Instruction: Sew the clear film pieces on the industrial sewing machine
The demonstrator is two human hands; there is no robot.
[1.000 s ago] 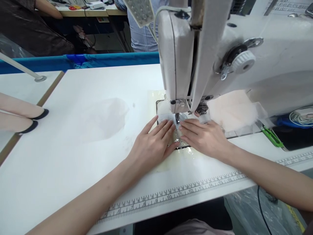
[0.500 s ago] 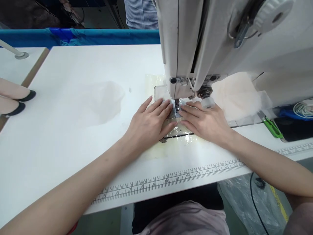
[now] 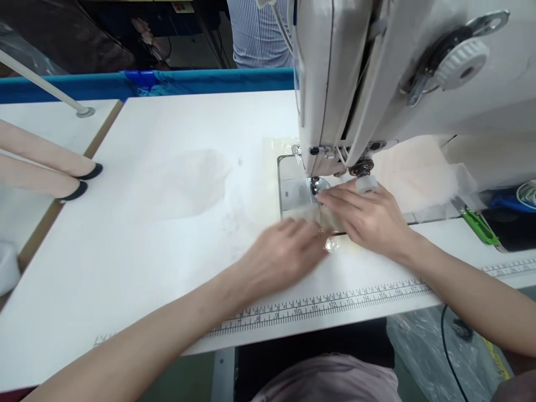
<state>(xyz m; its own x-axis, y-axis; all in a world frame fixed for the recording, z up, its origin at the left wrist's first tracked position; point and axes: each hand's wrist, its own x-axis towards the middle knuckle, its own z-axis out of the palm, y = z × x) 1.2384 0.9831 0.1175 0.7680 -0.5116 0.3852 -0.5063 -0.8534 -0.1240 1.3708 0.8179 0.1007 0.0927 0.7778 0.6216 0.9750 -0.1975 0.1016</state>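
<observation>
Sewing machine stands just beyond the fingers. The right hand's lie extended, close together, beside the presser foot; the left hand's blur; whether either pinches anything, I cannot tell. Best kept flat, clear of the foot. White tabletop spreads leftward; beyond, a striped shirt.

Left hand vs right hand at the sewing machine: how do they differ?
The left hand is blurred; the right hand is sharper. The left hand is nearer the printed ruler, the right hand nearer the presser foot. The left hand's fingers look bent, the right hand's straighter. Both are bare, backs up.
</observation>
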